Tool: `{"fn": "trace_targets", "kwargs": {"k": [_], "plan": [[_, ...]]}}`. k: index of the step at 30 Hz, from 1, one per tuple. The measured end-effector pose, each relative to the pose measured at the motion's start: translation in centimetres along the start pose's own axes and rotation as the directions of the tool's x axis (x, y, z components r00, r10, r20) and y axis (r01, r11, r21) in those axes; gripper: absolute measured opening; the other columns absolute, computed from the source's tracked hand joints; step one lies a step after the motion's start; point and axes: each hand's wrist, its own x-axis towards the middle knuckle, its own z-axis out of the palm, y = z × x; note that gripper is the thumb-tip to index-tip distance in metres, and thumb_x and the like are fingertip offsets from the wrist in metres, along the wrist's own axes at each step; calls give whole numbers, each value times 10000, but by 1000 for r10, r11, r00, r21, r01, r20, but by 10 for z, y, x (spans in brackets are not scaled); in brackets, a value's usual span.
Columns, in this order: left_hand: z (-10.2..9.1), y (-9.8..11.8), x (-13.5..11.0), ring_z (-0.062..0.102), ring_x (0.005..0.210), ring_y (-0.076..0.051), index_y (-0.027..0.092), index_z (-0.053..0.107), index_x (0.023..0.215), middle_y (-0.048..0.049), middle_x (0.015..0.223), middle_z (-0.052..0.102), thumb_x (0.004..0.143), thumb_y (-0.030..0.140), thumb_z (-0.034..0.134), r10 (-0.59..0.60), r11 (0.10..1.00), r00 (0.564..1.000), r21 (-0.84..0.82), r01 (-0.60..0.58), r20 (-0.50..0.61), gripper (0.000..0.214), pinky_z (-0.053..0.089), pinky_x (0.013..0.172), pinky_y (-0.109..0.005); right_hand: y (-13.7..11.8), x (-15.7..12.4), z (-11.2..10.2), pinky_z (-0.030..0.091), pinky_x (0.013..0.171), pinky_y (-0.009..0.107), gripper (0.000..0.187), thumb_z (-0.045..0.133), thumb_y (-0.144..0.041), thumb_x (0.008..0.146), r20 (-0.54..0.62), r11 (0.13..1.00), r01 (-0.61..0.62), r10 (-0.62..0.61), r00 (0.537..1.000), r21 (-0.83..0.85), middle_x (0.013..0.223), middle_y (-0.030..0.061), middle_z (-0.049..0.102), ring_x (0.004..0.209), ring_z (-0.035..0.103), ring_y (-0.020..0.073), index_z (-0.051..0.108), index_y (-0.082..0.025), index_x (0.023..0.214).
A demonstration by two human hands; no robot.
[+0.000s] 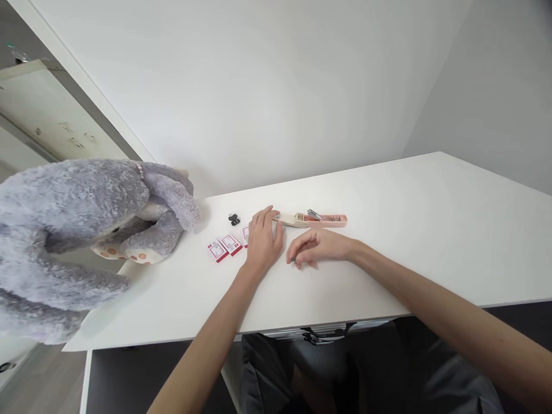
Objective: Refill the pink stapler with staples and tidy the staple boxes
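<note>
My left hand rests on the desk with its fingers stretched out and its thumb apart. Its fingertips are by the left end of a long, slim open case, whose cream part joins a pink part. Small items lie in the pink part, too small to name, and a metal nail clipper sits across it. Just in front of the case, my right hand is closed with bent fingers. A small dark thing shows at its fingertips; I cannot make out what it is.
Left of my left hand lie small red-and-white boxes, one partly hidden by that hand. A small black object is behind them. A large grey plush toy leans over the left end of the white desk. A wall stands behind.
</note>
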Motion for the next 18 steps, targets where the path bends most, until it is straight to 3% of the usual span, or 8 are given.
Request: {"fn": "trace_targets", "kwargs": {"k": [3,6,13,18], "plan": [[1,0,0,515,1348,-291,219,548,1309,-128,1449,597,1054,283,483,0,1000,1000,-7,0,9,271,413,1150,-504,2,-13,-14,492,499,244,316,815,-458,852,-137,997,39,-29,990,72,931,80,768,643,640,130,806,-169,982],[1,0,1,533,1297,-297,210,552,1297,-138,1379,616,1048,294,493,0,1000,1000,-4,0,5,270,430,1124,-499,-2,-22,-23,437,473,243,301,817,-462,859,-311,979,129,-75,947,158,937,67,744,600,573,104,796,-181,965],[2,-2,2,546,1221,-310,228,573,1274,-131,1296,621,1028,309,527,-5,1000,997,2,5,76,262,452,1068,-498,-7,-26,-38,377,532,259,374,788,-562,868,-639,951,251,-79,765,182,834,16,657,603,488,88,767,-197,946],[2,-3,1,563,1147,-297,227,572,1269,-114,1256,632,1030,343,541,-14,1000,992,-13,16,128,267,459,1036,-485,-6,-26,-45,397,538,258,414,848,-545,802,-758,935,324,-106,644,144,936,14,665,635,513,81,783,-214,1043]]}}
